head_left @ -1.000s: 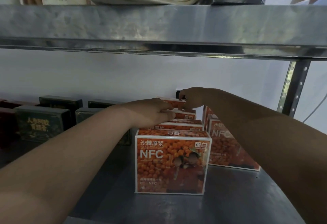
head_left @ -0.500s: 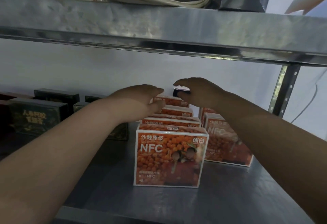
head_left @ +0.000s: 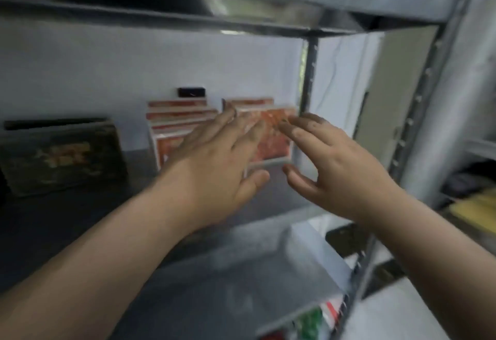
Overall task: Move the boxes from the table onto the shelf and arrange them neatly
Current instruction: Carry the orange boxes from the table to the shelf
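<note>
Boxes (head_left: 177, 116), lettering blurred, stand behind spread, empty left hand (head_left: 217, 162) and right hand (head_left: 341, 167).

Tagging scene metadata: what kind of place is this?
Probably a stockroom or shop storage: metal shelving, rows of matching orange boxes stood on it, a dark green box alongside, more packaged goods on the tier below.

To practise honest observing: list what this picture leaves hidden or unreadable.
Head view:
Print on the orange boxes: motion blur.
The left row's front box: partly behind the left hand.
Whether the right hand touches a box: blurred.
The lower-shelf items: blurred, cut by bottom edge.
</note>
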Available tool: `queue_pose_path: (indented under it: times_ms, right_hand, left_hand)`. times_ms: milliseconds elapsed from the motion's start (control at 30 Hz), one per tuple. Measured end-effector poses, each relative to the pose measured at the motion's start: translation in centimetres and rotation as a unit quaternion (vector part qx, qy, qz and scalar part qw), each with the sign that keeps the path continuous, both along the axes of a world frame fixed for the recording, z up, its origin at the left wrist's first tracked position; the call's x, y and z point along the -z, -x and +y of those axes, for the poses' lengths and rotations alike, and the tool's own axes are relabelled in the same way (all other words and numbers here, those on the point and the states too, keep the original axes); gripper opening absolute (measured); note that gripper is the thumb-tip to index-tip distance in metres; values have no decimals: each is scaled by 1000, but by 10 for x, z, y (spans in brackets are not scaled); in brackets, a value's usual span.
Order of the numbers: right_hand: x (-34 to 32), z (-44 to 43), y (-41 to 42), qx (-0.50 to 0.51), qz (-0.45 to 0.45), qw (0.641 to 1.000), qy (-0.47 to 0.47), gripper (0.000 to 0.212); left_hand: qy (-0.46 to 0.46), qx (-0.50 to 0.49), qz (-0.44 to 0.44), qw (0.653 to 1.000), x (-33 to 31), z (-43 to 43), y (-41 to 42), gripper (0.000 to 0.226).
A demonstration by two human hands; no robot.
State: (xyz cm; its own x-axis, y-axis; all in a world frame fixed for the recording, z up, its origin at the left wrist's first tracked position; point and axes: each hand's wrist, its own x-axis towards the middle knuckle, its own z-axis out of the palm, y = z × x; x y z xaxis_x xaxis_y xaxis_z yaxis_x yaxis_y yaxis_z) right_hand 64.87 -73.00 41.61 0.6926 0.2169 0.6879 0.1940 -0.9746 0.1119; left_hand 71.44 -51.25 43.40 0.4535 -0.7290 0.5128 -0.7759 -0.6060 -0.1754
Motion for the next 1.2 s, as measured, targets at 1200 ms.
queue_pose_path:
  times_ms: [1200]
  right_hand:
    - [357,159,494,725,168,553,-374,50]
  left_hand:
    - [-370,662,165,631,366,-175,347,65]
